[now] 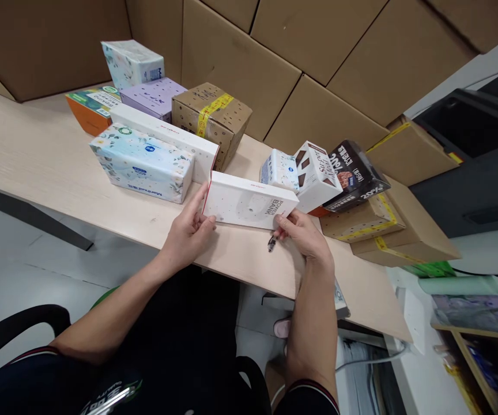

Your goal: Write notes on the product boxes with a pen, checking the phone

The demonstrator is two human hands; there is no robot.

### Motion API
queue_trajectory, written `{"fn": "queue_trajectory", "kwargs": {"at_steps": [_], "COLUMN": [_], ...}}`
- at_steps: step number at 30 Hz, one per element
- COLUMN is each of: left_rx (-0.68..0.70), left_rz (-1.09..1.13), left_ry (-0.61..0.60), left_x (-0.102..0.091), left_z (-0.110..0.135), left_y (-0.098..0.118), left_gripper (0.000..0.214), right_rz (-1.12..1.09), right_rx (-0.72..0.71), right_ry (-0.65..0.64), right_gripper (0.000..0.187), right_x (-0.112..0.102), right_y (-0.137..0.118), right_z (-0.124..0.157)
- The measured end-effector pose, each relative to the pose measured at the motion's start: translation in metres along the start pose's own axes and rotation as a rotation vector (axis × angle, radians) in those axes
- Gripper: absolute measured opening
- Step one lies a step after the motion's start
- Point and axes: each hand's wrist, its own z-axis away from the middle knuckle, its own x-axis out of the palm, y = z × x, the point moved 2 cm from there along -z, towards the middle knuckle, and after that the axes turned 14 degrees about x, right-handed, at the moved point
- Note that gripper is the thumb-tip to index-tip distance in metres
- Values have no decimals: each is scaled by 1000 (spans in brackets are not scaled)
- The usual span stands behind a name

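A white power bank box (249, 202) stands on its long edge near the front of the table. My left hand (188, 233) is closed on its left end, thumb in front and fingers at the corner. At the right end my right hand (303, 233) pinches the box with the thumb on its printed face. A small dark-tipped, pen-like thing (271, 243) pokes out below the right fingers; most of it is hidden. Another long white box (166, 132) meets the power bank box at its left corner. In front of that one lies a tissue pack (143, 164).
Behind stand a taped brown carton (212, 112), a purple box (151, 97) and another tissue pack (132, 60). To the right are a small tissue pack (279, 170), a white box (318, 176), a black box (355, 176) and stacked cartons (408, 230). Large cartons (240, 69) wall off the back.
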Motion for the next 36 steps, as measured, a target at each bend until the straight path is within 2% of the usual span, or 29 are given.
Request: {"fn": "queue_trajectory", "kwargs": {"at_steps": [4, 8, 13, 18, 22, 24, 29, 36], "left_rx": [-53, -88, -132, -160, -119, -77, 1, -8], "left_rz": [0, 69, 147, 141, 154, 163, 169, 170], "left_ry": [-16, 52, 114, 91, 77, 75, 66, 81], "left_x": [1, -1, -5, -7, -6, -5, -5, 0], "left_z": [1, 0, -2, -5, -3, -2, -1, -3], "left_y": [4, 5, 8, 13, 14, 12, 9, 10], "left_gripper": [71, 64, 59, 52, 51, 53, 69, 65], "right_rz": [58, 113, 97, 64, -51, -72, -98, -57], "right_rx": [7, -3, -15, 15, 65, 67, 19, 29], "right_ry": [29, 68, 52, 56, 122, 144, 70, 26], "right_gripper": [39, 36, 44, 51, 72, 77, 66, 69], "right_x": [-6, -8, -6, -5, -6, -6, -6, 1], "right_y": [1, -1, -3, -1, -2, -3, -7, -6], "right_z": [1, 4, 6, 7, 7, 8, 13, 11]}}
